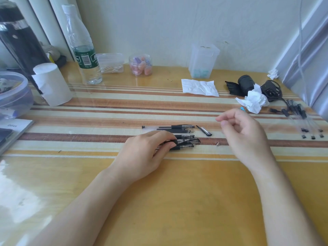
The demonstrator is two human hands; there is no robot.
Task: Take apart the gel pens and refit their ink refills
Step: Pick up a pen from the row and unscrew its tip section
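Item: my left hand (147, 150) pinching one clear black-gripped gel pen (184, 141) from the pile, right hand (243, 132) empty, half-curled; I'd lift it clear singly.

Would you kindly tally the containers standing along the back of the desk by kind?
Clear plastic water bottle: 1
Cotton swab box: 1
Round clear jar of pastel pieces: 1
Tall translucent lidded box: 1
Total: 4

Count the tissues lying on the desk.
3: a flat tissue centre-back, a crumpled tissue by the black gear at right, a small wad far right. Others may be hidden.
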